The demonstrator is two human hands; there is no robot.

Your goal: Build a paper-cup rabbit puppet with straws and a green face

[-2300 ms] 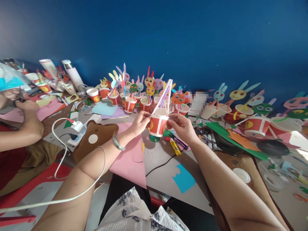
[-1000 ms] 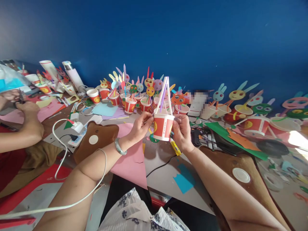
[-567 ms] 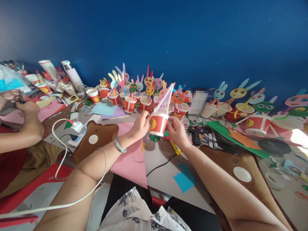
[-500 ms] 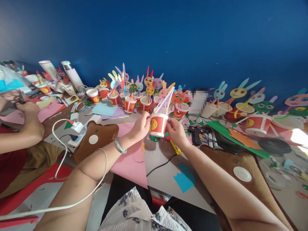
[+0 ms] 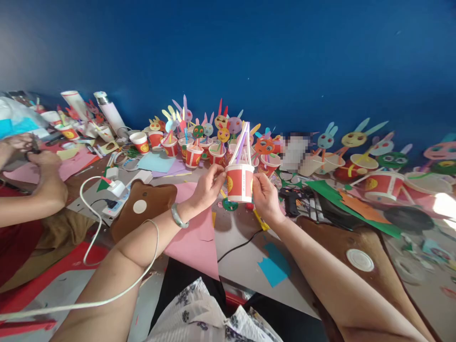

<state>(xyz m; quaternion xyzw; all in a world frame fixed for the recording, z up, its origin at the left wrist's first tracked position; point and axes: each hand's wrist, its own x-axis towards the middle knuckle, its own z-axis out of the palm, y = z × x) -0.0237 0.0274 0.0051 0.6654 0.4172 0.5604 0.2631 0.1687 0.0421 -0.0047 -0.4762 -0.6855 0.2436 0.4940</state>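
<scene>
A red and white paper cup (image 5: pixel 239 184) is held up above the table between my two hands. White and purple strips (image 5: pixel 245 142) rise from it and meet in a point at the top. My left hand (image 5: pixel 210 186) pinches the cup's left side, and my right hand (image 5: pixel 265 194) grips its right side. Below the cup lies a small green paper piece (image 5: pixel 230 204). A yellow tool (image 5: pixel 261 221) with a black cord rests by my right wrist. Close behind stand several paper cups (image 5: pixel 194 156) with paper animal faces on strips.
Pink paper (image 5: pixel 192 237) and a blue scrap (image 5: pixel 274 266) lie in front. A brown cushion (image 5: pixel 149 204) and a power strip (image 5: pixel 121 197) are at left, with a white cable (image 5: pixel 87 213) across my left arm. A co-worker's hands (image 5: pixel 39 152) hold scissors at far left.
The cup has turned between my hands, so its white seam now faces me more. The strips now stand nearly upright instead of leaning right. My right hand has shifted slightly right.
</scene>
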